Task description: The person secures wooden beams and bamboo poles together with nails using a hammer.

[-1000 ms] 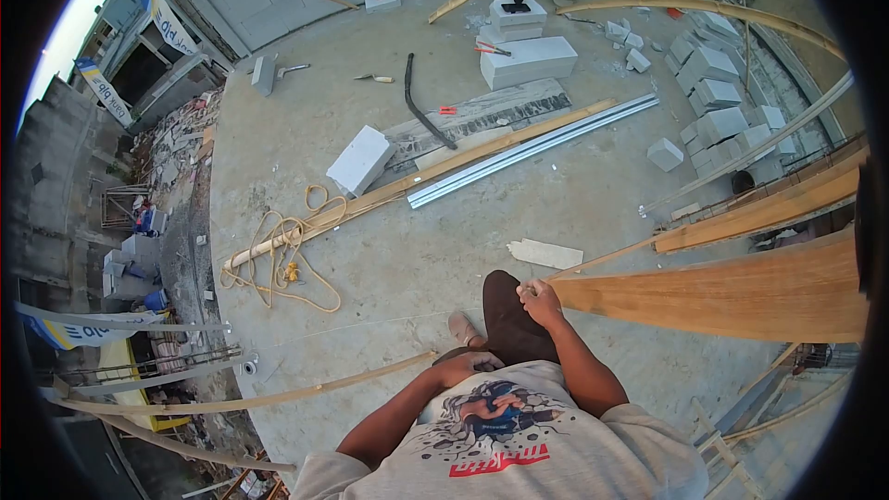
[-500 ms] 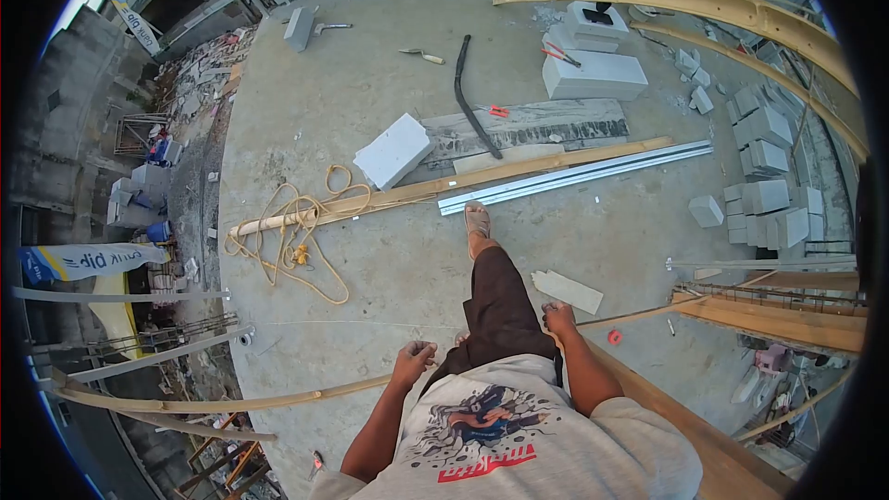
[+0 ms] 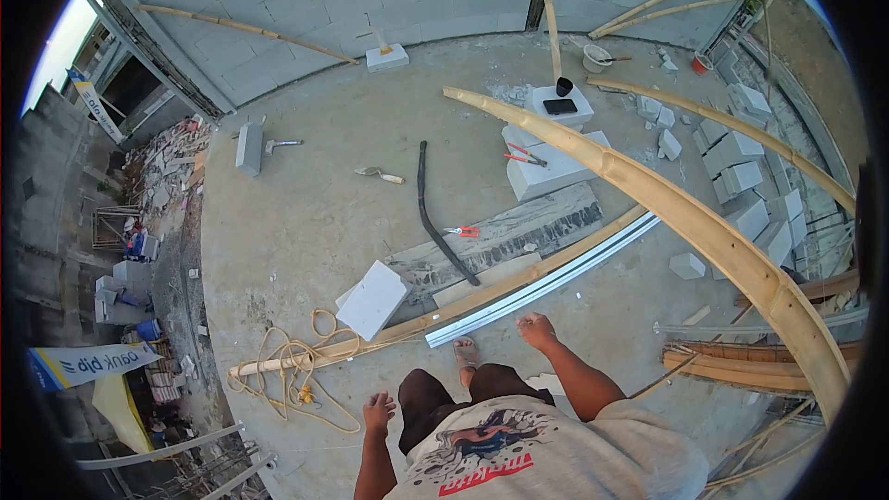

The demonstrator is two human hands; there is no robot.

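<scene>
My left hand [image 3: 379,412] hangs beside my left knee, its fingers apart and nothing in them. My right hand [image 3: 537,331] is out in front of my right thigh, just below the metal channels [image 3: 546,282], fingers apart and empty. Those channels lie on the concrete alongside a long wooden pole [image 3: 500,289]. Yellow rope [image 3: 301,366] is tangled over the pole's left end. Beyond the pole are a white block [image 3: 374,300], a stained board [image 3: 500,241], a dark bent bar [image 3: 424,204] and a red-handled tool [image 3: 463,232].
Bamboo poles [image 3: 685,204] slant across the right side. White blocks [image 3: 556,162] carry pliers [image 3: 526,156] and a phone [image 3: 559,106]. A trowel [image 3: 380,175] and a hammer [image 3: 283,143] lie farther off. Rubble [image 3: 162,176] borders the floor's left edge.
The view has tilted up, showing more of the far wall. My feet have come nearer the metal channels. My right hand has moved forward and opened, and my left hand has spread its fingers.
</scene>
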